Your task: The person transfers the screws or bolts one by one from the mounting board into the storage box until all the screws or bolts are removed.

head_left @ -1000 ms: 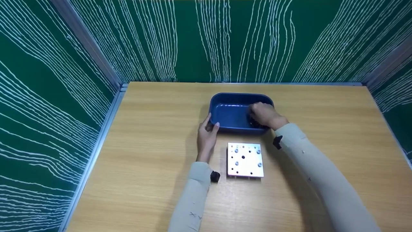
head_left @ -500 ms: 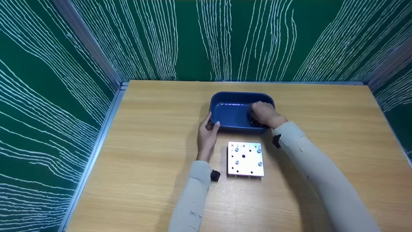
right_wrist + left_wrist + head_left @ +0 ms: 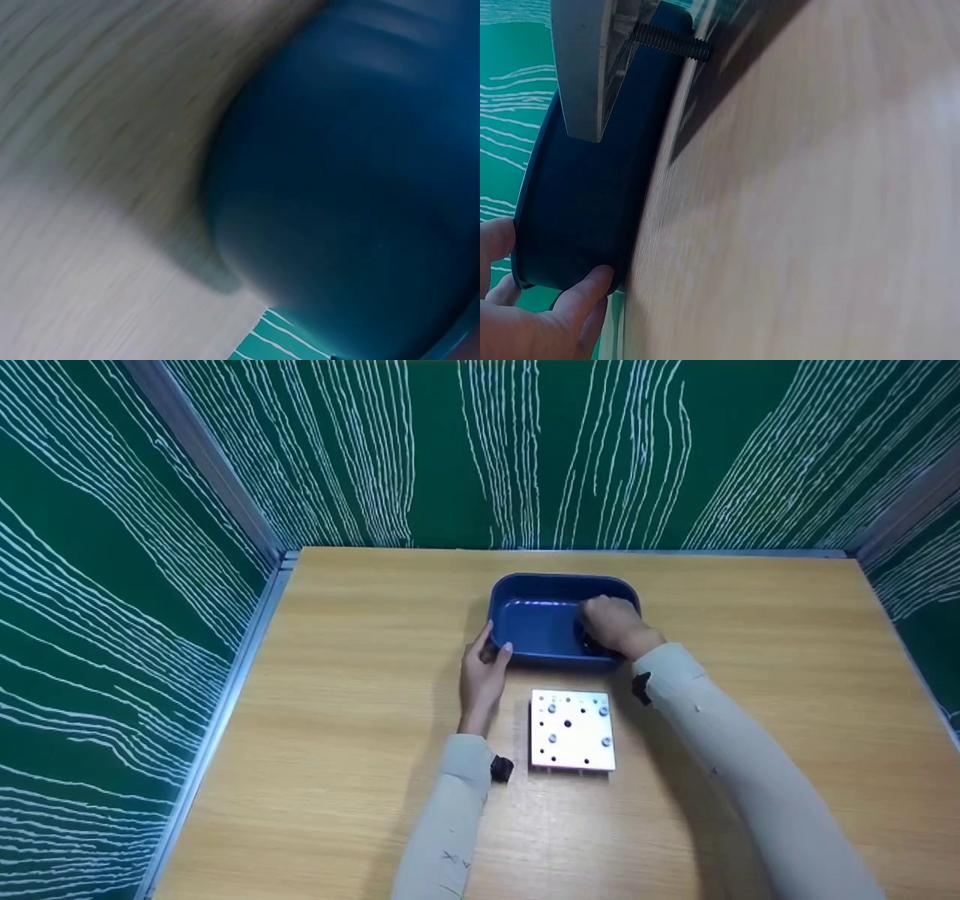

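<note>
A blue plastic bin (image 3: 544,630) stands on the table. My left hand (image 3: 482,679) grips its near left corner, thumb on the near side and a finger along the left side; the left wrist view shows these fingers (image 3: 585,296) against the bin's wall. My right hand (image 3: 611,622) reaches down into the bin's right end. Small dark pieces (image 3: 592,646) show beneath it, too small to name. Its fingertips are hidden, and the right wrist view has only the bin's outer wall (image 3: 345,180).
Nearer me lies a square metal plate (image 3: 574,750) with drilled holes and several bolts through it, raised off the wooden table (image 3: 337,697). In the left wrist view a threaded bolt (image 3: 671,41) sticks out from its underside. Green walls (image 3: 435,457) with white lines enclose the table.
The right wrist and forearm have shifted slightly to the left, with the hand still inside the bin. My left hand, the bin and the plate stay in place.
</note>
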Demonstrator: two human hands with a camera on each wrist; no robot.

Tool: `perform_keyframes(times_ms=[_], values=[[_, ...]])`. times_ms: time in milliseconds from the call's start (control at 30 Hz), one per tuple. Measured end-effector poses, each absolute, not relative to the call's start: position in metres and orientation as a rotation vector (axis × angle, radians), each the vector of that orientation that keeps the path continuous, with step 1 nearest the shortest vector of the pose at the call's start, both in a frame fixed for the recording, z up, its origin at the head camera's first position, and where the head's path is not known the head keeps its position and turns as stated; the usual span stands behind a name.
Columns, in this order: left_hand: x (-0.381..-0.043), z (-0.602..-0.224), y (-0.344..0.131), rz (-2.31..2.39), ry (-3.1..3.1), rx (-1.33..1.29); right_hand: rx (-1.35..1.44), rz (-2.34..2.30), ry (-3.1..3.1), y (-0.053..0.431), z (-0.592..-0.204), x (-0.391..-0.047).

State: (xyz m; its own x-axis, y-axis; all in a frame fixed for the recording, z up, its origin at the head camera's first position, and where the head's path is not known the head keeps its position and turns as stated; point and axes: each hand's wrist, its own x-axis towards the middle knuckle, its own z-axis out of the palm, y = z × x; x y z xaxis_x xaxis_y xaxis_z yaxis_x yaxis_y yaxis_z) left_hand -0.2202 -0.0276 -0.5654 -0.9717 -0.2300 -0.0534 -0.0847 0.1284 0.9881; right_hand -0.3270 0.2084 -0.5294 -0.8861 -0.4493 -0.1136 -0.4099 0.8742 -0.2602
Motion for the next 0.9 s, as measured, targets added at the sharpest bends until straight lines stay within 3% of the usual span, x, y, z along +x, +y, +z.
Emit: perform_keyframes(times_ms=[900], values=[[-0.221,-0.564,-0.026,-1.987,-2.264,0.338,-0.814,-0.243,3.085,0.209,-0.525,-0.315]])
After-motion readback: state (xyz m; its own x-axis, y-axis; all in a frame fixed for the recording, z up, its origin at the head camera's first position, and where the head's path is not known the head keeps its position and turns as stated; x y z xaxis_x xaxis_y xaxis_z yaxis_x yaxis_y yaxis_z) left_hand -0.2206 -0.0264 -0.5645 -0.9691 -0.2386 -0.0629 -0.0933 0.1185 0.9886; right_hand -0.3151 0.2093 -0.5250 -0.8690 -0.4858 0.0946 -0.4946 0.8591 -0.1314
